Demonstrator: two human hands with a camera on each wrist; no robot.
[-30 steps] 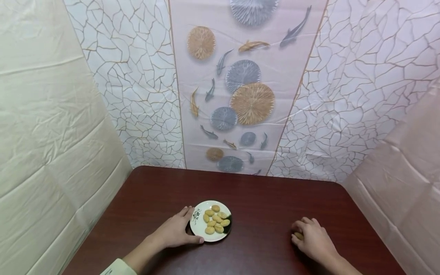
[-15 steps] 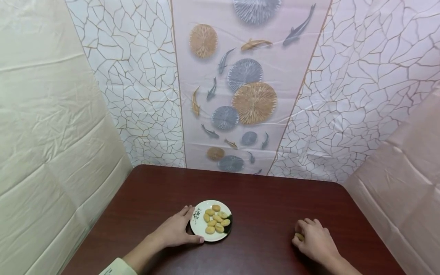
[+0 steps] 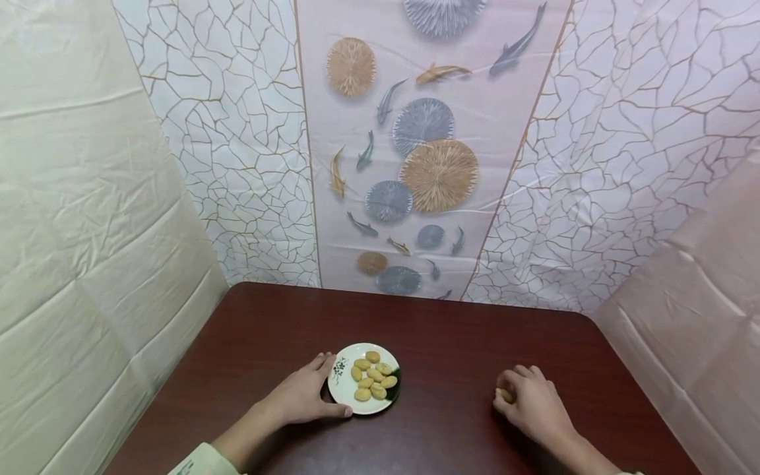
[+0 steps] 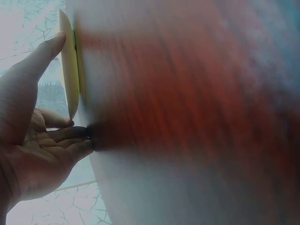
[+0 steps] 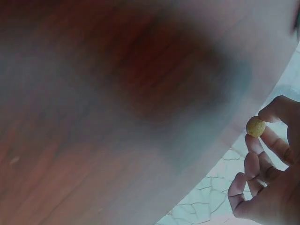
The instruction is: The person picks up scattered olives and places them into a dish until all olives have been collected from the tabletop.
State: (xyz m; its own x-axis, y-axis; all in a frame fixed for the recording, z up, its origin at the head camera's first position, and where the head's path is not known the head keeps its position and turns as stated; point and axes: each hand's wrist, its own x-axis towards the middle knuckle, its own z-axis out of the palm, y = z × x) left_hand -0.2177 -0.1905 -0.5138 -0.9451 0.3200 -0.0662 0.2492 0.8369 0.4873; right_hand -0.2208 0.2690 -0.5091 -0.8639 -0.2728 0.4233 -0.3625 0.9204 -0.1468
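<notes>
In the head view a small white plate (image 3: 346,397) with a dark floral print and a dark green patch bears several small oval, yellow-brown pieces of food (image 3: 372,357). My left hand (image 3: 301,396) rests at the plate's left side, thumb on the near rim and fingers along the far-left rim. The left wrist view shows the plate (image 4: 70,70) edge-on, the thumb and index fingertip touching its rim. Well to the right, my right hand (image 3: 537,406) pinches one more oval yellow piece (image 5: 256,126) between thumb and fingertips, low over the table.
A dark red-brown table (image 3: 439,343) lies under both hands, with rounded far corners. A patterned curtain (image 3: 439,178) of fish and round motifs hangs behind it. Pale cloth panels (image 3: 89,264) stand at left and right.
My right hand has shifted a little to the left and away from me with the piece pinched in it. The left hand and the plate stay in place.
</notes>
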